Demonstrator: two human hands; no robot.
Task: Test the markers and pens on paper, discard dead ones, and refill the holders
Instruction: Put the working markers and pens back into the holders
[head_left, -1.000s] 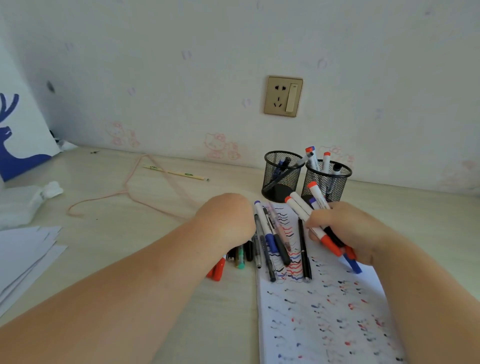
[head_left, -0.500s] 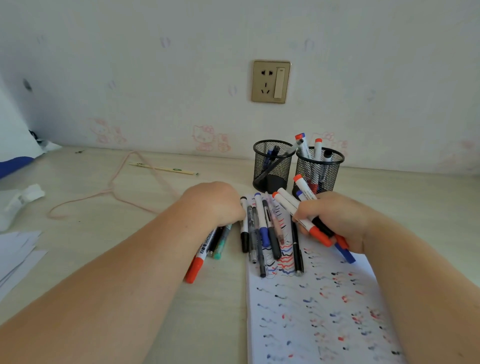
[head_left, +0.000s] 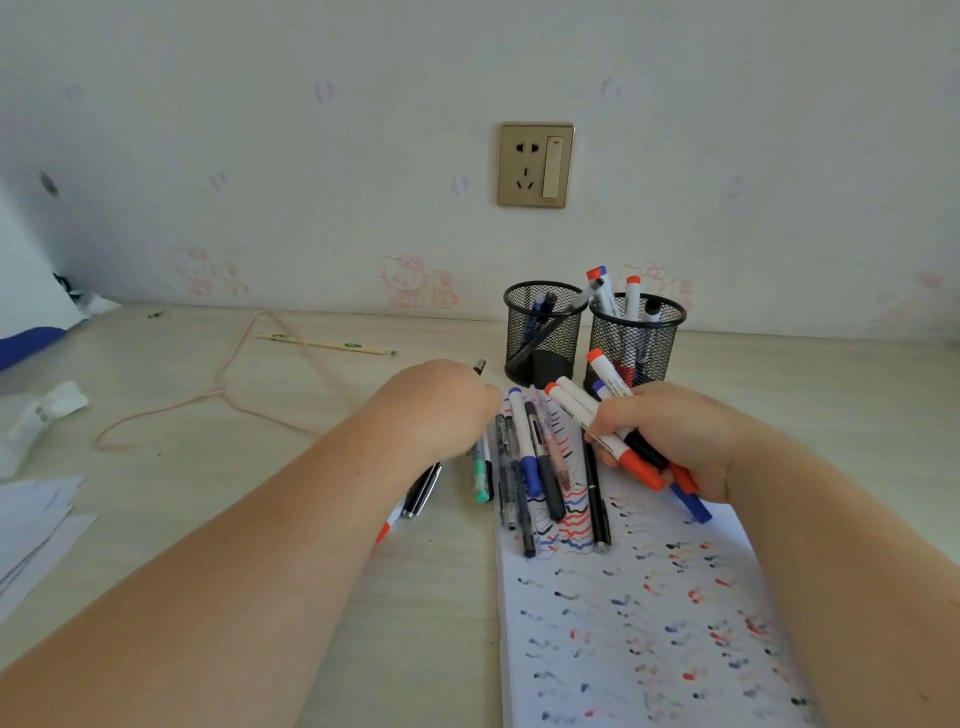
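Two black mesh holders stand near the wall: the left holder (head_left: 543, 332) has a few dark pens, the right holder (head_left: 638, 340) several markers. My right hand (head_left: 675, 436) grips a bundle of markers (head_left: 613, 441) with red, black and blue ends, just in front of the right holder. My left hand (head_left: 436, 408) is curled over loose pens on the desk; a dark pen tip (head_left: 479, 366) pokes out beyond its knuckles. Several loose pens (head_left: 535, 467) lie across the top of the scribbled test paper (head_left: 623, 623). A green pen (head_left: 481, 475) and black pens (head_left: 422, 491) lie beside my left wrist.
A pink cord (head_left: 228, 384) loops over the desk at the left, with a wrapped stick (head_left: 327, 344) behind it. White sheets (head_left: 36, 525) and a crumpled white item (head_left: 41, 415) sit at the left edge. A wall socket (head_left: 536, 165) is above the holders.
My left hand has shifted slightly over the loose pens, and a dark pen tip now shows past its knuckles. The right hand still holds the same marker bundle.
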